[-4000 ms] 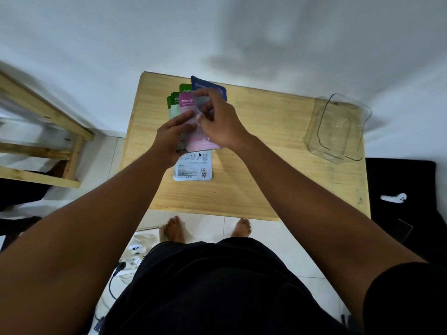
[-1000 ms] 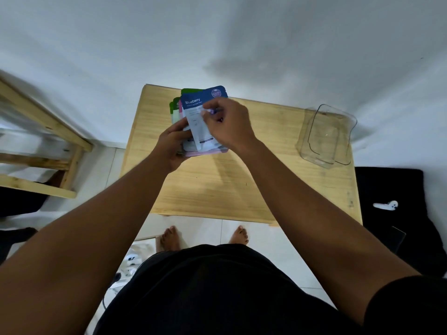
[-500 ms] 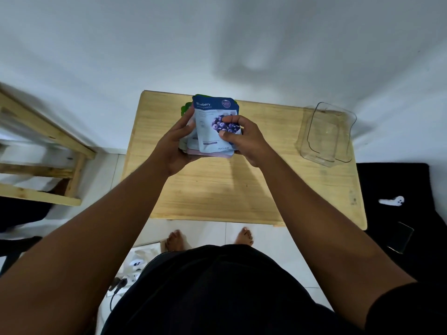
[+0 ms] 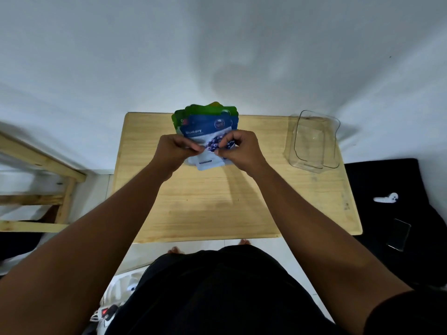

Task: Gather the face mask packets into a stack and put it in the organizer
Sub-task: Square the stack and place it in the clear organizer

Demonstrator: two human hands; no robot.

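A stack of face mask packets is held upright over the far middle of the wooden table. A blue blueberry packet faces me in front, and green packets fan out behind it. My left hand grips the stack's left side and my right hand grips its right side, thumbs on the front packet. The lower edge of the stack hangs just above or on the tabletop; I cannot tell which. The clear plastic organizer stands empty at the table's far right corner, apart from both hands.
A white wall runs behind the table. Wooden furniture stands to the left. To the right lies a black surface with a white earbud case and a dark phone. My feet and cables are on the floor below the near edge.
All the packets are now gathered in both hands. The stack has been turned upright with the blueberry packet in front, and my hands have closed in on its two sides.
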